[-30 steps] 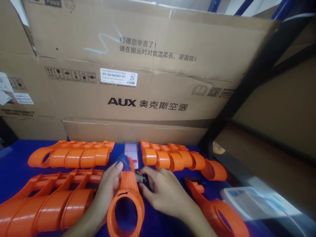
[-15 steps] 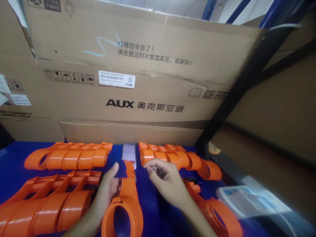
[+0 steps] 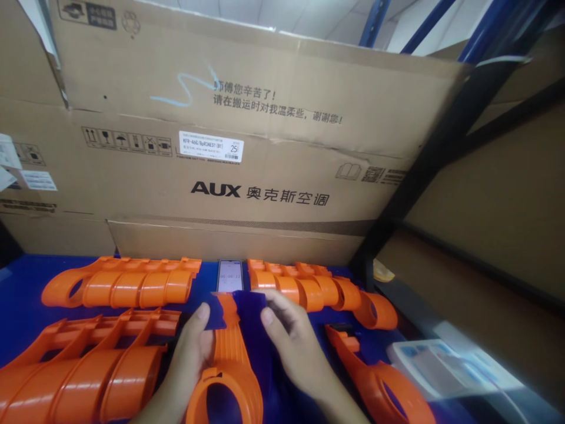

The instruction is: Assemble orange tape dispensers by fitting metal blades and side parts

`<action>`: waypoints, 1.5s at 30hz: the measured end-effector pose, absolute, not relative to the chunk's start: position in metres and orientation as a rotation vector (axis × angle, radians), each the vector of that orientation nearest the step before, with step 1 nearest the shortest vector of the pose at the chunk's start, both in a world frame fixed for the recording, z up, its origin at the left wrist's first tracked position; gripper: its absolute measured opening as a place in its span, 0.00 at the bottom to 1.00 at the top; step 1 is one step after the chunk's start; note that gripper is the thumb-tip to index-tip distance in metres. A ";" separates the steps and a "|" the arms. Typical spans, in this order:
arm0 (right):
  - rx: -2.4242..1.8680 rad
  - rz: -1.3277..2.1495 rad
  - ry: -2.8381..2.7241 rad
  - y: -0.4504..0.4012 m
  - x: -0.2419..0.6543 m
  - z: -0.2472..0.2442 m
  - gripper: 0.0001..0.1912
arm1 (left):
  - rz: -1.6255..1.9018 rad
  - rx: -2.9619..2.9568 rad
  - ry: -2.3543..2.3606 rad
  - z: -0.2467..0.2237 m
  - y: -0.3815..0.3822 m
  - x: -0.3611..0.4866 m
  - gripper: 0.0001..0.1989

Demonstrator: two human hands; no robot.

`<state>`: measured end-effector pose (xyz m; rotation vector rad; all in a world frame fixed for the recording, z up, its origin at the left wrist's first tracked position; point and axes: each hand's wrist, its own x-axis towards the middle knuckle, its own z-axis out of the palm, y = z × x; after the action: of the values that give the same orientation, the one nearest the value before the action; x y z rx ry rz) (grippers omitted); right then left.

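Note:
My left hand [image 3: 194, 341] is closed at the left side of an orange plastic part [image 3: 229, 347], which has a ribbed neck and a round ring at its near end. A dark blue sheet-like piece [image 3: 249, 312] shows on both sides of the part's top, its left flap under my left thumb. My right hand [image 3: 293, 341] pinches the right edge of that blue piece between thumb and fingers. Whether the blue piece is fastened to the orange part, I cannot tell. Another ringed orange part [image 3: 375, 371] lies to the right of my right hand.
Rows of orange ringed parts lie at left front [image 3: 88, 365], left back [image 3: 136, 287] and right back [image 3: 309, 291] on the blue surface [image 3: 26, 288]. A phone [image 3: 230, 275] displays a timer. Behind stands a cardboard box [image 3: 282, 159]; a white tray-like object [image 3: 424, 365] is at right.
My right hand has lowered slightly and now grips the blue piece, which spreads out to the right of the orange part. The orange part has shifted slightly right.

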<state>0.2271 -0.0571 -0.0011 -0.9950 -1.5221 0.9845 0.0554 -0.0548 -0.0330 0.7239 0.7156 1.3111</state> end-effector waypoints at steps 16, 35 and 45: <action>-0.929 0.798 -1.650 -0.058 0.234 0.003 0.18 | 1.492 0.522 0.629 -0.025 -0.061 0.055 0.24; -0.794 0.729 -1.762 -0.056 0.235 0.011 0.19 | 1.585 0.657 0.650 -0.055 -0.059 0.048 0.26; -0.996 0.722 -1.844 -0.062 0.241 0.003 0.26 | 1.575 0.658 0.562 -0.060 -0.064 0.044 0.27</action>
<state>0.2409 -0.0616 0.0033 -0.9957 -1.8441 0.7217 0.0443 -0.0639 -0.0600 0.6585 0.5617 1.5747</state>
